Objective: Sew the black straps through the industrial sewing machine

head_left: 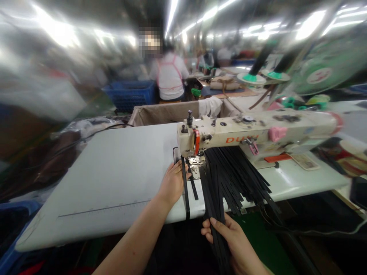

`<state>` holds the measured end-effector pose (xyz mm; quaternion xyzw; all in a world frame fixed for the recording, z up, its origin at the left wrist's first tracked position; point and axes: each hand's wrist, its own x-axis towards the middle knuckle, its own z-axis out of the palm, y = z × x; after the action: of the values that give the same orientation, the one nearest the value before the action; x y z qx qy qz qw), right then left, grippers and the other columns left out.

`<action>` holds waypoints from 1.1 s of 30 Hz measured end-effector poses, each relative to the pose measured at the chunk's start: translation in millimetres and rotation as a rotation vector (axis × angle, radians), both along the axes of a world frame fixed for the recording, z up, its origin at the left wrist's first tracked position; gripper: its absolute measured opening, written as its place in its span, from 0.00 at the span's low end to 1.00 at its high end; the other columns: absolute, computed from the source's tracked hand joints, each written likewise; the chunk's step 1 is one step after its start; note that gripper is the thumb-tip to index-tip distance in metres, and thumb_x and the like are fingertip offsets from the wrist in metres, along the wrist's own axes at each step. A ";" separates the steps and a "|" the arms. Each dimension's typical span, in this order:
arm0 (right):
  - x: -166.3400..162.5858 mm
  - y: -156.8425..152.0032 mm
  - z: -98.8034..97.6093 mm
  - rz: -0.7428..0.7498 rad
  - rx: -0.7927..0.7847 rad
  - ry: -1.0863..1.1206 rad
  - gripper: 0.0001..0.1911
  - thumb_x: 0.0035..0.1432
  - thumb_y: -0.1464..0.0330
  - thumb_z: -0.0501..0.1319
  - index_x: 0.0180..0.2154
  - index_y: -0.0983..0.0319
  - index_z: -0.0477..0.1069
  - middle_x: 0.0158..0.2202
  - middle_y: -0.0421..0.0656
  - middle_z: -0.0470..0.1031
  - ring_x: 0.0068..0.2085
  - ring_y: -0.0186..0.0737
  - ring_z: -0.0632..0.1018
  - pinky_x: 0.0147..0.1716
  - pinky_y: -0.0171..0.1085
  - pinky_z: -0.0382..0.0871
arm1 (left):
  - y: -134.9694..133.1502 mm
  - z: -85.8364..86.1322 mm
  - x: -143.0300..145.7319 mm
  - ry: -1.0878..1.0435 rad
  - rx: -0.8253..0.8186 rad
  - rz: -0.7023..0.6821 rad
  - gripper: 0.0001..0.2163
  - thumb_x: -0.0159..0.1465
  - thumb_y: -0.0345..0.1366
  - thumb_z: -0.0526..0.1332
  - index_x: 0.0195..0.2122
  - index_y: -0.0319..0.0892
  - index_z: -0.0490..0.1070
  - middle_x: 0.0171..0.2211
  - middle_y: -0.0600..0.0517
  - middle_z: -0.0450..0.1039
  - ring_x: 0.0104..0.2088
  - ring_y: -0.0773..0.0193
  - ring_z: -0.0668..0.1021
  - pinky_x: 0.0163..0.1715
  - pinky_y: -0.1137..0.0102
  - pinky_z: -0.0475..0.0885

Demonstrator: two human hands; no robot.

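My left hand (172, 181) lies on the white table at the left of the sewing machine's needle area, fingers stretched forward. A long black strip (186, 198) crosses its fingertips and hangs over the table's front edge. A short black strip end (194, 189) lies just right of it, by the metal needle plate (196, 173). My right hand (225, 231) is closed around a bundle of black strips (212, 194) at the front edge. More black strips (241, 177) lie fanned out under the arm of the sewing machine (229, 131).
A cloth-lined bin (166, 112) stands behind the table, with a blue crate (130, 93) beyond it. Thread cones (258, 65) and a green fan (318, 74) rise at the right. A person in a white top (171, 76) sits ahead. A ruler line (103, 209) marks the table (114, 164).
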<state>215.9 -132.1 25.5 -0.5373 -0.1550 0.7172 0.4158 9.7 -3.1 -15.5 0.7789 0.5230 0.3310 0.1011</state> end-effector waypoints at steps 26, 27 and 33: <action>-1.9 -1.9 -17.2 0.019 0.043 -0.122 0.28 0.41 0.48 0.77 0.29 0.62 0.72 0.26 0.42 0.79 0.21 0.34 0.77 0.16 0.29 0.63 | -0.9 5.1 0.8 -0.028 0.002 -0.012 0.10 0.71 0.35 0.61 0.52 0.45 0.76 0.54 0.46 0.78 0.63 0.51 0.73 0.66 0.49 0.65; -2.0 -2.4 -20.2 0.017 0.052 -0.131 0.28 0.42 0.47 0.77 0.30 0.62 0.72 0.26 0.42 0.79 0.21 0.35 0.77 0.16 0.29 0.63 | -1.2 5.7 0.7 -0.024 0.003 -0.019 0.10 0.71 0.34 0.61 0.52 0.45 0.76 0.55 0.47 0.78 0.63 0.51 0.73 0.66 0.49 0.65; -3.8 -2.6 -21.8 0.022 0.078 -0.161 0.29 0.41 0.45 0.76 0.29 0.62 0.73 0.25 0.42 0.79 0.20 0.36 0.77 0.16 0.31 0.63 | 0.4 4.1 1.1 0.027 0.007 -0.003 0.11 0.71 0.36 0.61 0.53 0.44 0.75 0.57 0.46 0.76 0.63 0.51 0.72 0.68 0.49 0.64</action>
<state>212.1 -134.7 3.7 -0.5748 -0.2218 0.6698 0.4146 10.8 -2.7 -11.4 0.7843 0.5221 0.3223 0.0917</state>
